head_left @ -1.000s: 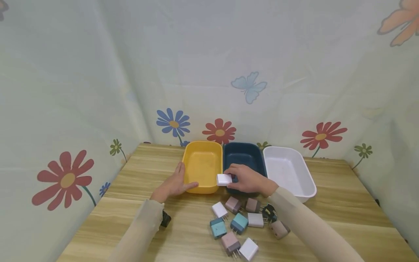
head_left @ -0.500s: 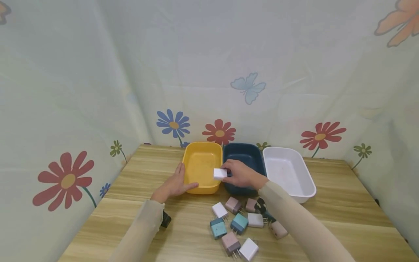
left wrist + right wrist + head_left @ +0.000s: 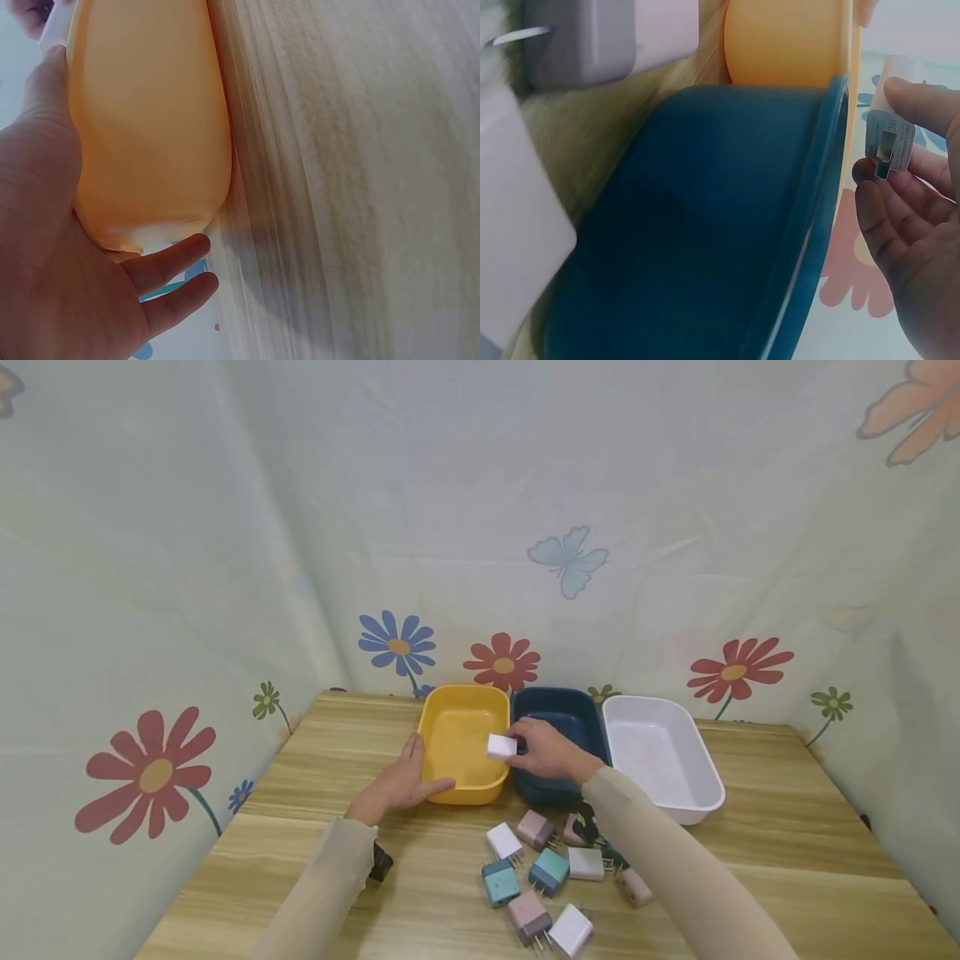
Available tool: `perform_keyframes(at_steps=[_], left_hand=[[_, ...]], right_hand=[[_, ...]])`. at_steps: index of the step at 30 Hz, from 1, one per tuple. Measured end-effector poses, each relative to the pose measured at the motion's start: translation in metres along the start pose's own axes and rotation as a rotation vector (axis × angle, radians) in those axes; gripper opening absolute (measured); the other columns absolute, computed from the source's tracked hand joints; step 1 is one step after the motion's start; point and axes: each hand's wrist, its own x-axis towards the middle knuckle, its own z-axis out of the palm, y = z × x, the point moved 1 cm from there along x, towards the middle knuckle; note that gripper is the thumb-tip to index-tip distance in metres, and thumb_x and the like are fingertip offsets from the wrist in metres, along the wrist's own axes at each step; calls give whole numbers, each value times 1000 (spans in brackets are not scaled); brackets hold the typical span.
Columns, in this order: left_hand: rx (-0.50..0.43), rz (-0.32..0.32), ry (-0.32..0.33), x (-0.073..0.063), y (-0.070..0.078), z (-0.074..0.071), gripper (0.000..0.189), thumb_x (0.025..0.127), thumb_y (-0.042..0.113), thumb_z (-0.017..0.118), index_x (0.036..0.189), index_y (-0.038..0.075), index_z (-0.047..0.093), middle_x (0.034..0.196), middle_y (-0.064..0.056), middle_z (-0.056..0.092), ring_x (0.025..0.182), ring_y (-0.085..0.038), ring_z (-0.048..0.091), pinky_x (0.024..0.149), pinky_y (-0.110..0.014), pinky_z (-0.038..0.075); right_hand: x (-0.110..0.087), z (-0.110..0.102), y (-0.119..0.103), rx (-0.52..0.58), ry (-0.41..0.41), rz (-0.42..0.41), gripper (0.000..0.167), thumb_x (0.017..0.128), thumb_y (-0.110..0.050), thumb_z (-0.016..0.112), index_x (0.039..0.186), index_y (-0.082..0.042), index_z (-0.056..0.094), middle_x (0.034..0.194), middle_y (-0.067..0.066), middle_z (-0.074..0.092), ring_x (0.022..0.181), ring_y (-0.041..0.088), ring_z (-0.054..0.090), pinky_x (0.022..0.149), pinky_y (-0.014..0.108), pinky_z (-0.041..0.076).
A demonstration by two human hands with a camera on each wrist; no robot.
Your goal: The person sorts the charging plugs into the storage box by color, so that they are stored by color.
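Note:
In the head view my right hand (image 3: 551,750) pinches a white charger plug (image 3: 501,747) over the right side of the yellow bin (image 3: 461,735), above its rim. The right wrist view shows the charger's printed end and metal prongs (image 3: 885,154) facing back toward the palm, with thumb and fingertips on its sides. My left hand (image 3: 397,779) rests at the yellow bin's near left corner, its thumb along the front rim and fingers against the left wall. Two of its fingers (image 3: 176,266) stretch out straight past the bin in the left wrist view.
A dark blue bin (image 3: 558,720) and a white bin (image 3: 660,760) stand in a row right of the yellow one. Several charger plugs in white, pink and teal lie in front, among them a teal one (image 3: 549,872). A flowered curtain (image 3: 300,568) hangs behind the wooden table (image 3: 255,860).
My right hand has carried the white charger plug left and farther back, from above the gap between two bins to over the yellow bin. The left hand stays where it was.

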Motion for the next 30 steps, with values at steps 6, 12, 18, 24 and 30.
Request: perform_keyframes(at_steps=[6,12,18,24,30], left_hand=[[3,-4,-1,0,0,0,112,83,61,59,148,-4,-5,156,-22,-6,139,-38,17,111,-46,22],[-3,-5,1,1,0,1,113,83,62,59,149,-3,-5,156,-21,-7,140,-38,16,111,-47,21],[-3,-1,-1,1,-1,1,113,82,63,59,149,-3,-5,156,-21,-7,140,-37,16,111,-46,21],[-24,-15,-4,2,-1,1,115,81,65,59,149,-1,-6,156,-20,-7,140,-37,16,111,-47,21],[-17,-25,-14,2,-2,1,114,82,64,59,149,1,-7,157,-18,-8,141,-35,15,111,-46,21]], right_hand=[[9,4,1,30,7,4,36,81,-27,76,109,-7,64,96,0,60,89,24,57,83,31,49],[15,7,-1,50,-11,18,35,81,-25,76,109,-7,64,97,2,61,91,26,57,85,32,49],[20,11,1,61,-11,49,36,81,-22,77,110,-5,64,98,3,61,88,22,56,85,32,49],[23,13,4,69,8,54,36,80,-20,77,110,-4,64,97,4,60,87,21,55,84,33,49],[26,14,8,59,23,58,37,79,-19,78,110,-4,65,98,4,60,87,21,55,84,32,49]])
